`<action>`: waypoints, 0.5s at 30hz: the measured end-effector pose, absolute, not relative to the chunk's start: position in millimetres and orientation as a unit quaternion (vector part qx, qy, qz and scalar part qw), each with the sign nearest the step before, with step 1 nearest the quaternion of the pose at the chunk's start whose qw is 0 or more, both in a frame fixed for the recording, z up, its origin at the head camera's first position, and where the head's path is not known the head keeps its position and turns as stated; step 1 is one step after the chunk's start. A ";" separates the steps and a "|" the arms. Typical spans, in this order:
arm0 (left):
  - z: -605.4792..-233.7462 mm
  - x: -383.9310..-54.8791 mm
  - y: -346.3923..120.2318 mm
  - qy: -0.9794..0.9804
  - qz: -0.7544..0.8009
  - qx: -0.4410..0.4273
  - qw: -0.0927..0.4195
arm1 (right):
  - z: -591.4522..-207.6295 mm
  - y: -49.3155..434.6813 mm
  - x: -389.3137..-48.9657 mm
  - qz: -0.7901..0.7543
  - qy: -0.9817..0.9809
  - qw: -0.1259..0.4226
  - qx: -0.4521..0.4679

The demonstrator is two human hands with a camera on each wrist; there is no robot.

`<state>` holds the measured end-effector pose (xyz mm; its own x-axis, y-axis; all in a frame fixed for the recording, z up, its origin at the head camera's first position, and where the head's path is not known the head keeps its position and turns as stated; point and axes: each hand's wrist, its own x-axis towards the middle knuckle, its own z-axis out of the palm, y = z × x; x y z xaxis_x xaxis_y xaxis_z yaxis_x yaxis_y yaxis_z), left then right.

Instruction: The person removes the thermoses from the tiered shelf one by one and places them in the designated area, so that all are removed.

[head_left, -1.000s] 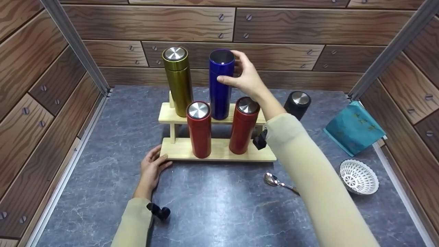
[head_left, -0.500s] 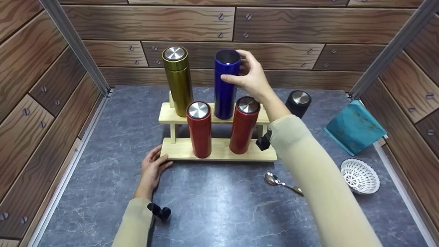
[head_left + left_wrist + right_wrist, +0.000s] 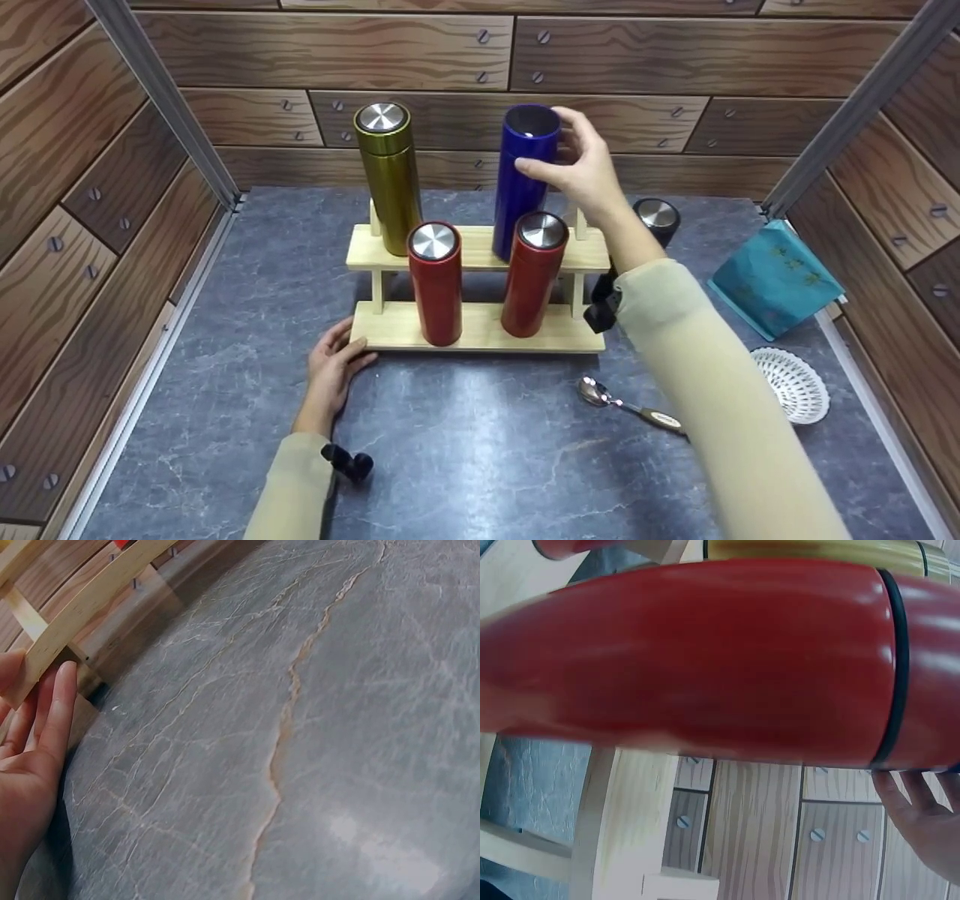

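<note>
Currently R hand (image 3: 583, 166) has blue flask (image 3: 521, 176) by its upper part: thumb across front, fingers bent round the far R side, spread approx. to flask width. Flask is at upper shelf of rack (image 3: 480, 326), R of centre, near-upright; base partly hidden behind red flask (image 3: 532, 292), so can't tell if it bears on the wood. R wrist view: red body fills most of frame, only some R fingertips show past it. L hand (image 3: 332, 369) pinches front L corner of lower shelf, thumb on top, fingers bent below/alongside the edge. Also on rack: gold flask (image 3: 394, 191), upper shelf, L end; 2nd red flask (image 3: 439, 300), lower shelf, L of the other, well apart from it. R of rack, on table (image 3: 465, 450): black flask (image 3: 660, 216) (partly behind R forearm), teal bag (image 3: 778, 279), white basket (image 3: 823, 390), spoon (image 3: 661, 420); basket & spoon part-covered by R sleeve (image 3: 720, 390).
</note>
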<state>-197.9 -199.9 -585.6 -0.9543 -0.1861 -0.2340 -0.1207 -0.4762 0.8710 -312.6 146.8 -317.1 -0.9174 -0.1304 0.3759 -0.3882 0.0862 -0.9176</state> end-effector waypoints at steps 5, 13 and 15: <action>-586.5 -197.0 -200.0 -0.509 -0.848 0.148 0.017 | -318.1 158.3 -310.8 0.651 -0.733 0.106 0.166; -584.9 -196.8 -199.7 -0.512 -0.847 0.139 0.016 | -317.9 176.3 -305.3 0.660 -0.728 0.121 0.142; -584.7 -196.7 -200.0 -0.513 -0.847 0.142 0.015 | -318.5 180.6 -304.3 0.659 -0.729 0.125 0.138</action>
<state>-196.7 -200.0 -584.7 -0.9594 -0.1712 -0.2240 -0.1193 -0.4733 0.8728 -304.3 180.6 -318.5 -0.9309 -0.0369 0.3635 -0.3654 0.0925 -0.9262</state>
